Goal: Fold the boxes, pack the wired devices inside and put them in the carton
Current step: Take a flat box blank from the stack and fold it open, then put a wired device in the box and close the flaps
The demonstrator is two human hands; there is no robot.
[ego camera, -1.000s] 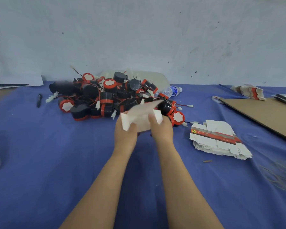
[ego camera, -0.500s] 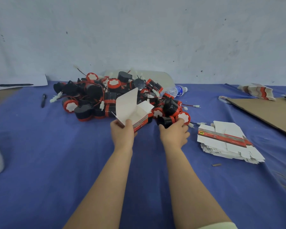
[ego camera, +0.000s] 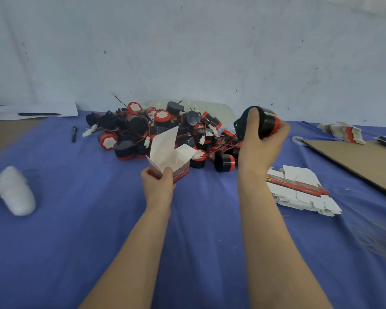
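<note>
My left hand (ego camera: 157, 185) grips a small white and red box (ego camera: 169, 153) by its lower corner; the box stands open with its top flaps up. My right hand (ego camera: 257, 148) holds a black and red wired device (ego camera: 266, 122) lifted above the table, its red wire trailing down to the pile. The pile of black and red wired devices (ego camera: 156, 130) lies on the blue cloth just behind the box. A stack of flat unfolded boxes (ego camera: 299, 190) lies to the right of my right forearm.
A flat brown cardboard sheet (ego camera: 352, 159) lies at the right edge, with more flat boxes (ego camera: 341, 131) behind it. A white foam lump (ego camera: 16, 195) rests at the left. A black pen (ego camera: 74, 133) and white paper (ego camera: 34, 110) lie at the far left.
My right hand took a device from the pile and lifted it up to the right. My left hand kept hold of the open box, which now stands more upright.
</note>
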